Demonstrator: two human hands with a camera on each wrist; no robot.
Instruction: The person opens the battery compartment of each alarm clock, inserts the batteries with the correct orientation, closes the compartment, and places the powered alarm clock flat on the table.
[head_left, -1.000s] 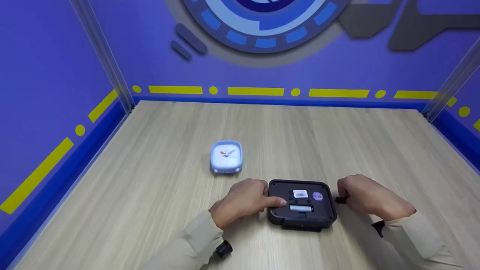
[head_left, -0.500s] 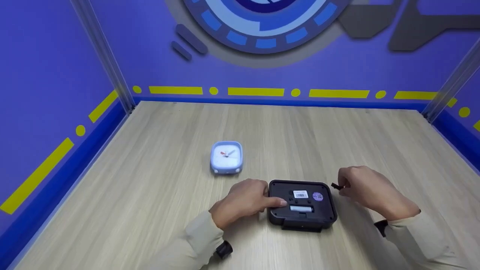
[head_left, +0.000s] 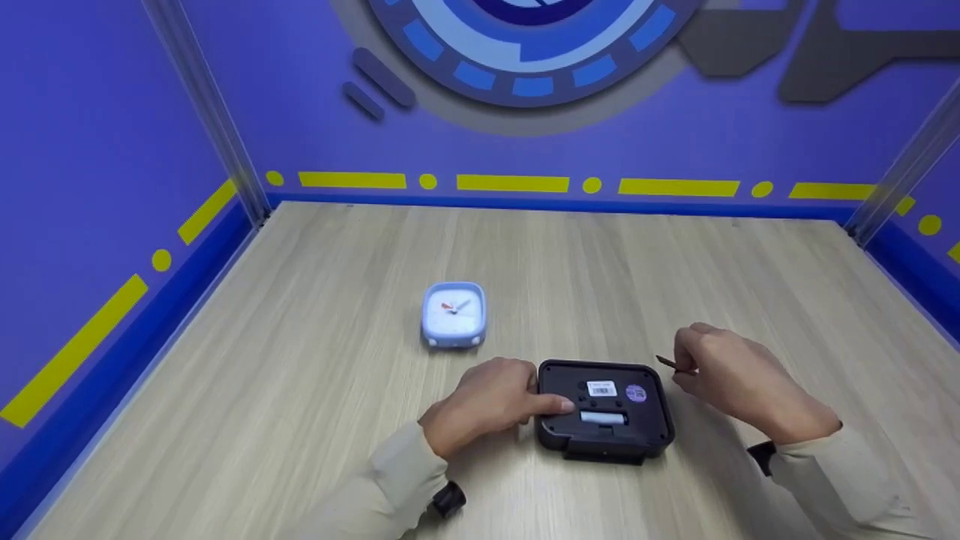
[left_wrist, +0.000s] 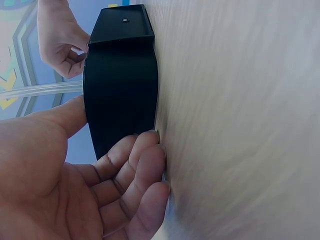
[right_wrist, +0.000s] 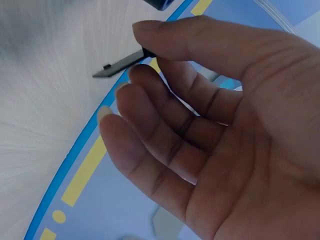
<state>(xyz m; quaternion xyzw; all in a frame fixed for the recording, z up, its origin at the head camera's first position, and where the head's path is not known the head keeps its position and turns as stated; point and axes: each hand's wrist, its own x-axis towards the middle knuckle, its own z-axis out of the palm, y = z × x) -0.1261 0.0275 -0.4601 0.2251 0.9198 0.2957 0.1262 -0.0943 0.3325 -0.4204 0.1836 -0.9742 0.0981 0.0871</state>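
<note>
A black clock [head_left: 564, 379] lies on its front, its back facing up with a white label and a round purple sticker. In its uncovered battery slot sits a pale battery [head_left: 601, 418]. My left hand [head_left: 487, 397] grips the clock's left side, thumb on the back and fingers along the edge by the table. Off the clock's right side, my right hand [head_left: 742, 379] pinches a small dark battery cover [right_wrist: 120, 66] between thumb and index finger. The cover has a little tab, and its far end points towards the clock.
A small light-blue alarm clock [head_left: 454, 313], dial up, rests on the wooden table [head_left: 337, 322] behind my left hand. Blue panels [head_left: 480, 150] with yellow markings enclose the table at the back and both sides.
My right hand has risen and moved slightly away from me, turning the battery cover so that it tilts more towards the clock. The left hand and black clock have stayed put.
</note>
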